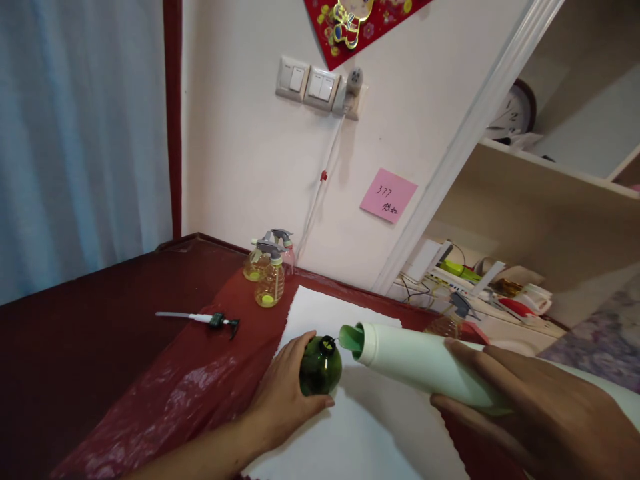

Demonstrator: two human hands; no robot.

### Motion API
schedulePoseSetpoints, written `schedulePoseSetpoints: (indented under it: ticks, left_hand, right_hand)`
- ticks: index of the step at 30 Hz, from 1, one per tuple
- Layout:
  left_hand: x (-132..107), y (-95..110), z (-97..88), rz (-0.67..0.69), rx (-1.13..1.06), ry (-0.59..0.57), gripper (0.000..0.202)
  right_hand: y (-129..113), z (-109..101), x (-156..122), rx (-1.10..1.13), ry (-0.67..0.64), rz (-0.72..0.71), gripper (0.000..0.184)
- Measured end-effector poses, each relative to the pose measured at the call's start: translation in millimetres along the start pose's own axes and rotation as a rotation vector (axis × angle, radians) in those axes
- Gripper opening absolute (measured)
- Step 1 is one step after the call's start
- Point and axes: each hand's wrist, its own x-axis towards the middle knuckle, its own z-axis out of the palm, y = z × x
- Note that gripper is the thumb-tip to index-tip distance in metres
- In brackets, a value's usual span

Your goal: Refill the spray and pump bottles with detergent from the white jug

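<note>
Here the left hand [285, 393] steadies the green bottle [321, 365] while the right hand [520, 400] grips the tilted white bottle [425, 363], spout at its mouth; pouring seems underway, needing steady alignment.

Upper middle of your frame: wall switches [306, 83], a pink sticky note [389, 195]. Left of centre, amber spray bottles [269, 275] and a loose sprayer head [200, 319] on the table [75, 347].

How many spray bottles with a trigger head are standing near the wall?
2, maybe 3. One yellowish spray bottle stands in front, another behind it to the left, and a pinkish one seems partly hidden behind them.
</note>
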Motion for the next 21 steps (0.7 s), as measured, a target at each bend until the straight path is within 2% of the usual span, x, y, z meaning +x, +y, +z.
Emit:
schedulePoseSetpoints:
  ticks: [21]
  left_hand:
    - [1.0,2.5,-0.1,-0.014,0.005,0.01,0.092]
  right_hand:
    - [0.7,0.7,-2.8,-0.025,-0.025,0.004,0.036]
